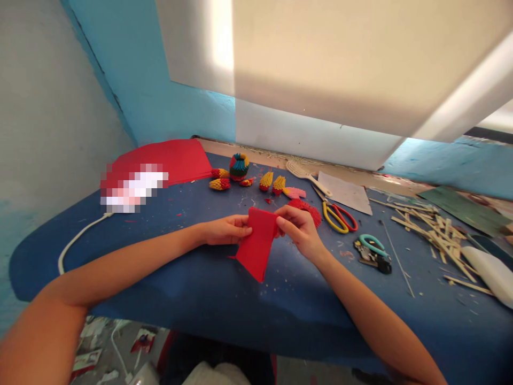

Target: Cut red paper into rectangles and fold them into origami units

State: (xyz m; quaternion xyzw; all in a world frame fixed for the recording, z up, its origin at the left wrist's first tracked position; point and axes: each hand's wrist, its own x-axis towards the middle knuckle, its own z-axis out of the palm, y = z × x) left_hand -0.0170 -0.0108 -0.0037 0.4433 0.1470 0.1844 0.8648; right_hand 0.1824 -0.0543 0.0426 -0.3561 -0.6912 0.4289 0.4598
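Observation:
A folded piece of red paper (258, 243) is held up above the blue table, its lower end spreading into a slanted, layered edge. My left hand (228, 230) pinches the paper's upper left edge between thumb and fingers. On the other side, my right hand (298, 230) grips the upper right edge with thumb and fingertips. Behind my right hand lies a round red folded-paper piece (310, 211), partly hidden by it.
On the blue table (160, 272) are red sheets (176, 158) at back left, a multicoloured paper pot (239, 166), yellow-red paper pieces (266, 181), a hairbrush (306, 176), scissors (339, 216), a teal-handled tool (372, 245) and wooden sticks (441, 235). A white cable (76, 235) runs left.

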